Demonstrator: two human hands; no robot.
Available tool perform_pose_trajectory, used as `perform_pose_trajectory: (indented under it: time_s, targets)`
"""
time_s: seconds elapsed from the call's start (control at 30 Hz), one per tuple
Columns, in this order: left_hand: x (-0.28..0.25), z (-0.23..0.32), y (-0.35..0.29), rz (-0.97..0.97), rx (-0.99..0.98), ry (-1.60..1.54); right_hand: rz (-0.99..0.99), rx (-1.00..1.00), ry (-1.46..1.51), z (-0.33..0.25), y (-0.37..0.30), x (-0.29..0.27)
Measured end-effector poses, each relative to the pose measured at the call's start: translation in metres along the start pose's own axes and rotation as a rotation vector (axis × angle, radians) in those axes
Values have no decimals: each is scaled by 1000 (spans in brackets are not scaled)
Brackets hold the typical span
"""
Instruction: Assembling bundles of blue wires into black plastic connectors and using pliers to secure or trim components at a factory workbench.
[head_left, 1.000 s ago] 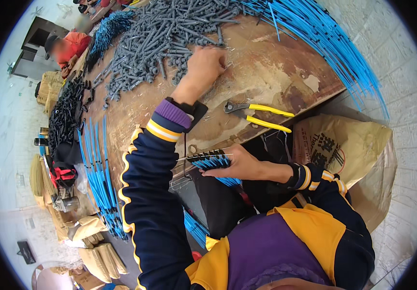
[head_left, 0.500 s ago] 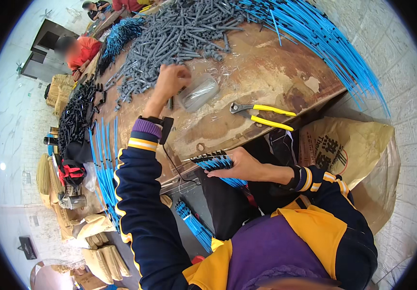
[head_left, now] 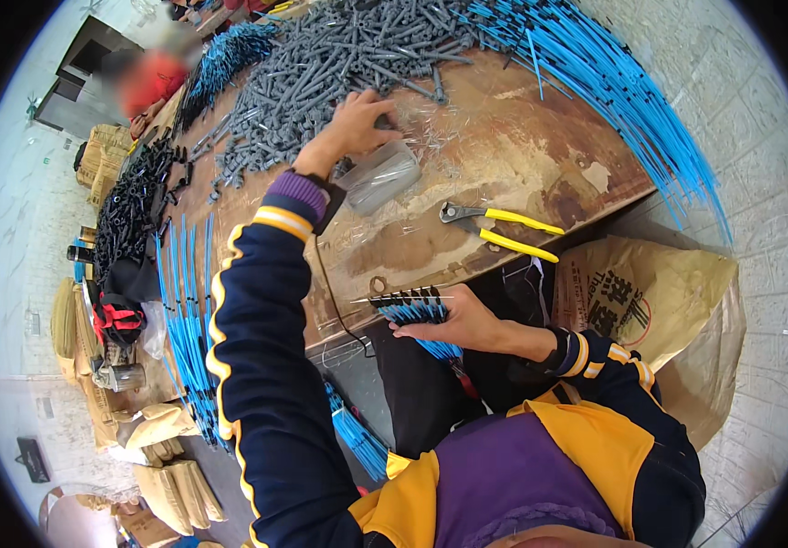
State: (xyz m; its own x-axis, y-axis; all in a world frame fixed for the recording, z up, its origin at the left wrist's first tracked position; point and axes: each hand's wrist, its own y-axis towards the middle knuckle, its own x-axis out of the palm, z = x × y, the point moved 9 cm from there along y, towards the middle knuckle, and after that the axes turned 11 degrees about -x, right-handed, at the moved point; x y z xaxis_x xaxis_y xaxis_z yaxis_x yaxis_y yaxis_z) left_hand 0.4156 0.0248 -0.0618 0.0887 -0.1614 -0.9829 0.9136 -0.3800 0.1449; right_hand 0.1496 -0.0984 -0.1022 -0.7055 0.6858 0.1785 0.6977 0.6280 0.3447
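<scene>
Left hand [head_left: 357, 126]: fingers curled, poised at the near edge of a heap of grey ribbed plastic cylinders [head_left: 321, 82], just beyond a clear plastic box [head_left: 383, 178]; whether it pinches anything cannot be told. Right hand [head_left: 476, 320]: thumb and fingers pressed together on a bunch of thin blue rods with black tips [head_left: 420, 312] — located in front of the table's near edge, above the person's lap, black tips uppermost, a thin straight wire along them.

On the worn brown wooden table [head_left: 522, 146]: one pair of pincers with yellow handles [head_left: 520, 220], grips spread, near the edge; a long spread of blue rods [head_left: 613, 100] at the far right; a row of blue rods [head_left: 191, 320] at left; a pile of black plastic pieces [head_left: 129, 215] beyond that row.

Off the table — a tan paper sack [head_left: 677, 283], right side.
</scene>
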Motion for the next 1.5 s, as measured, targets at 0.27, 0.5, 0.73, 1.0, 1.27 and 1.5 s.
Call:
perform_pose_trajectory:
  time_s: [0.27,0.5,0.73,1.0,1.27,1.5]
  targets:
    - [-34,-20,-94,160,-40,-110,-11,-25,-72,4,0,11]
    - [-40,-29,-128,157,-80,-112,4,89,-60,9,-2,13]
    - [-74,-80,-98,431,-255,-107,-80,-9,-122,2,-1,7]
    - [-21,-236,-34,272,-737,-241,-62,13,16,-6,-1,-4]
    - [8,-168,25,-66,-725,-188,-67,-78,-115,-5,0,-14]
    - [16,-112,22,-119,-437,-196,-61,-18,-59,-6,-2,-17]
